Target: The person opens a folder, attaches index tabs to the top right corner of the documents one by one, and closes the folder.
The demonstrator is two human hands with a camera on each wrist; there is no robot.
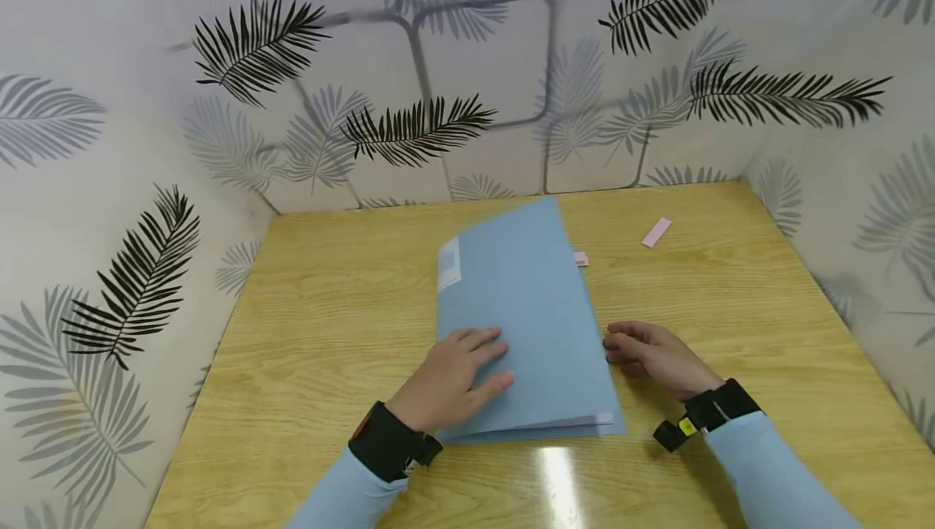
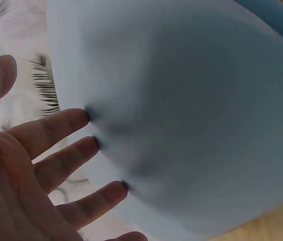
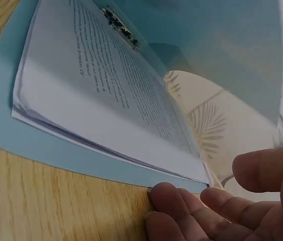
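Observation:
A light blue folder [image 1: 522,318] lies on the table, a white label [image 1: 449,263] on its upper left side. Its cover stands partly raised; in the right wrist view, printed paper sheets [image 3: 96,95] and a metal clip [image 3: 120,27] show beneath it. My left hand [image 1: 460,379] touches the outside of the cover, and its fingertips [image 2: 89,140] meet the blue surface. Just off the folder's right edge, my right hand [image 1: 653,357] rests by the tabletop with loosely bent fingers and holds nothing.
Past the folder's right edge sticks a small pink slip [image 1: 580,259]. Another pink slip [image 1: 657,232] lies at the back right of the wooden table [image 1: 329,302]. Leaf-patterned walls [image 1: 467,66] stand behind the table and at both sides.

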